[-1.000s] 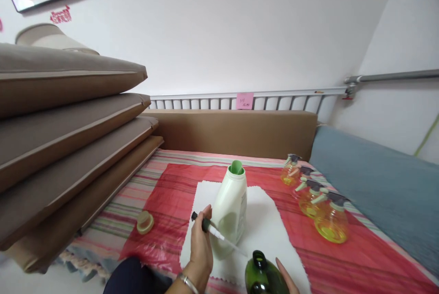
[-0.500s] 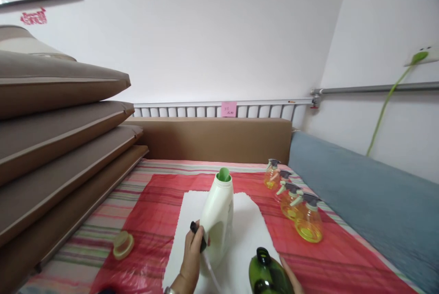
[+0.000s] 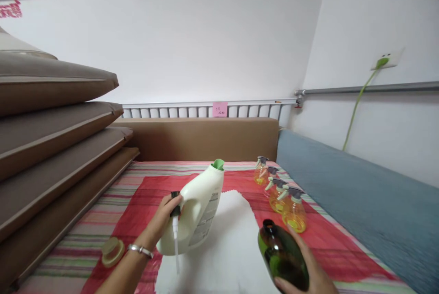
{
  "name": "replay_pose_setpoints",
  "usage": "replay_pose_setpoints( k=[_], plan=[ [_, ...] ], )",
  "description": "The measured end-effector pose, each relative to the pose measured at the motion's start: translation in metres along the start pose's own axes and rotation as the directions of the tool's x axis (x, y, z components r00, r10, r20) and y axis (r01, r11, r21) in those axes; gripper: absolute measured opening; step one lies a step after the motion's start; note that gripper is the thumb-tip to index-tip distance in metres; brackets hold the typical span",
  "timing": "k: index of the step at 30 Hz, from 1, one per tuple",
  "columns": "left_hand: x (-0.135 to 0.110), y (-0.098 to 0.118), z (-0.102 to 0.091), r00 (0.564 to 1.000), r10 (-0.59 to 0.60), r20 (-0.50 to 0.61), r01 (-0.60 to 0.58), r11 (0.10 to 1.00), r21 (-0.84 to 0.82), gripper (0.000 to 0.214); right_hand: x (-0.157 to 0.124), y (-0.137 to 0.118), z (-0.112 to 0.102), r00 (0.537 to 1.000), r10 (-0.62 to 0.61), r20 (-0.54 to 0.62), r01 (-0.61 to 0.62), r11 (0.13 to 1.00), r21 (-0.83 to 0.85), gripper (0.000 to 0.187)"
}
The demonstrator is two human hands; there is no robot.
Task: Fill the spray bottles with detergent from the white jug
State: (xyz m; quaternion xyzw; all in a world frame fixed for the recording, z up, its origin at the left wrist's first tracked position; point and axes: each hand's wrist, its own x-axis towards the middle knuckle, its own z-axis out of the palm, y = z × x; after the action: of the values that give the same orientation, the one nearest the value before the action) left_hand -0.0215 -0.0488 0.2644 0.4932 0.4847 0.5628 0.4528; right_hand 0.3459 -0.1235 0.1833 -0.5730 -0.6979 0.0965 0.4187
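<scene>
My left hand point(image 3: 167, 207) is closed around a black pump head point(image 3: 175, 205) whose white dip tube hangs down. The same hand is at the handle side of a large pale detergent jug point(image 3: 202, 202), which leans to the right with its green-lipped mouth raised; some fingers are hidden behind it. On the right, my right hand point(image 3: 310, 262) grips a dark green, see-through bottle point(image 3: 283, 255). This bottle has no cap and tilts leftward, its mouth below the jug's. Under both lies a white sheet point(image 3: 229, 239).
Several spray bottles with yellow liquid point(image 3: 293, 214) stand at the right on the red cloth point(image 3: 343, 243). A yellowish cap point(image 3: 112, 252) lies at the left. Stacked brown cushions point(image 3: 58, 134) rise at far left; a blue padded side point(image 3: 343, 184) borders the right.
The jug has gone from nearly upright to leaning right, the pump head moving with my left hand. My right hand has brought the green bottle up and tipped it left. The view has shifted rightward.
</scene>
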Motion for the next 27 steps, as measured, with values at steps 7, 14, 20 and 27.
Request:
replay_pose_setpoints(
  k=[7, 14, 20, 27],
  plan=[
    [-0.009, -0.002, 0.003, 0.995, -0.067, 0.077, 0.049, 0.975, 0.217, 0.030, 0.074, -0.023, -0.042, 0.976, -0.212, 0.041, 0.216, 0.939, -0.266, 0.084],
    [-0.009, 0.005, 0.018, 0.977, -0.059, 0.206, -0.021, 0.931, 0.365, 0.034, 0.128, -0.041, -0.069, 0.904, -0.371, 0.212, 0.426, 0.817, -0.390, 0.084],
    [-0.007, -0.002, 0.019, 0.978, -0.013, 0.208, -0.053, 0.950, 0.308, 0.028, 0.141, -0.044, -0.077, 0.848, -0.409, 0.336, 0.526, 0.725, -0.445, 0.083],
    [-0.008, -0.005, 0.017, 0.974, 0.008, 0.228, -0.057, 0.976, 0.210, 0.022, 0.149, -0.056, -0.074, 0.798, -0.405, 0.447, 0.596, 0.639, -0.486, 0.081]
  ],
)
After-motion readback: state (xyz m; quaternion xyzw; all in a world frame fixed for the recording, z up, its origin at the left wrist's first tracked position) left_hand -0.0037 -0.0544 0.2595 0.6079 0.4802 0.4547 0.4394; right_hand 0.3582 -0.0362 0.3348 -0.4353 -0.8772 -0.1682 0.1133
